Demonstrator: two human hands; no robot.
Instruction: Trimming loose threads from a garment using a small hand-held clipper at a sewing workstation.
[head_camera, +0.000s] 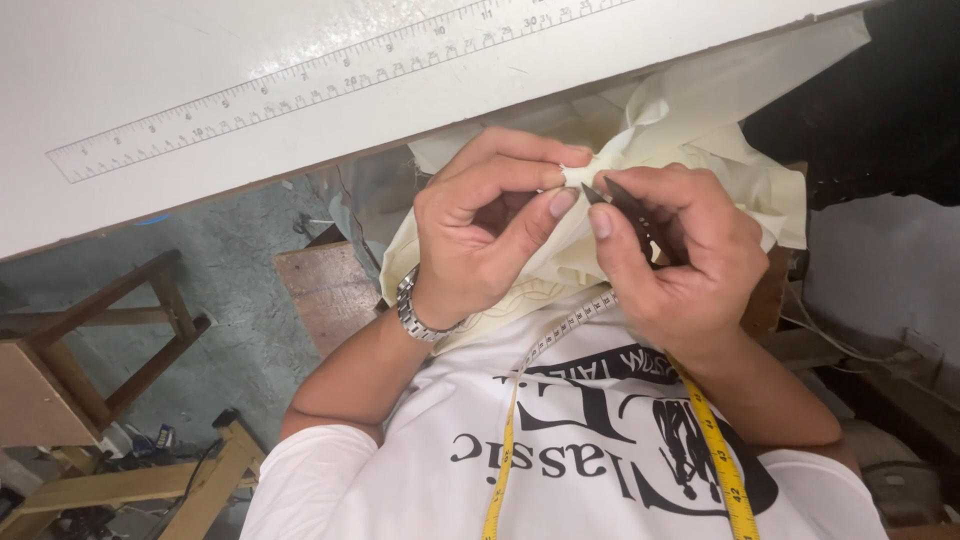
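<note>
My left hand pinches a fold of cream fabric between thumb and fingers, close to my chest. My right hand holds small dark thread snips, their tips touching the pinched fold. The cloth hangs from the white table's edge down onto my lap. On my left wrist is a metal watch.
A white cutting table with a printed ruler along it fills the top. A yellow and white tape measure hangs round my neck over a white printed shirt. Wooden stools and a wooden bench stand on the concrete floor at left.
</note>
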